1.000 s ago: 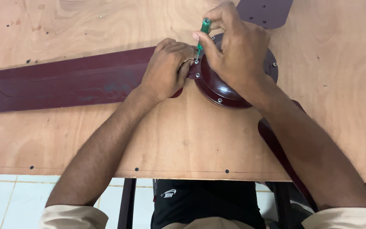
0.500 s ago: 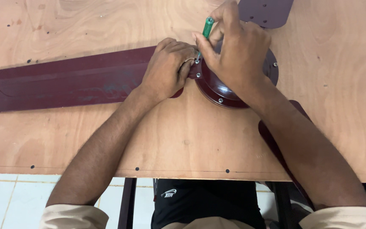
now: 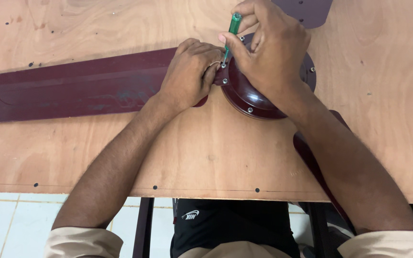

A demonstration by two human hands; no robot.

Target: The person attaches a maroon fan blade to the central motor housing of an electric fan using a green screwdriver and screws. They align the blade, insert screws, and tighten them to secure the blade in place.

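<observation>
A dark maroon ceiling fan lies on a plywood table (image 3: 206, 157). Its round motor hub (image 3: 249, 98) sits at the top middle, with one long blade (image 3: 63, 88) running out to the left. My right hand (image 3: 271, 48) grips a green-handled screwdriver (image 3: 234, 24) held upright, its tip on a screw at the hub's left edge. My left hand (image 3: 190, 74) presses down on the blade's root right beside that screw, fingers curled. A second blade (image 3: 311, 153) runs toward me under my right forearm, and a third blade end (image 3: 311, 12) shows at the top edge.
The table's near edge crosses the lower part of the view, with small dark screw heads along it. Below it are white floor tiles (image 3: 5, 220) on the left, dark table legs and my dark shirt.
My right hand and the screwdriver have shifted slightly up and the grip has turned a little. The left hand stays on the blade root.
</observation>
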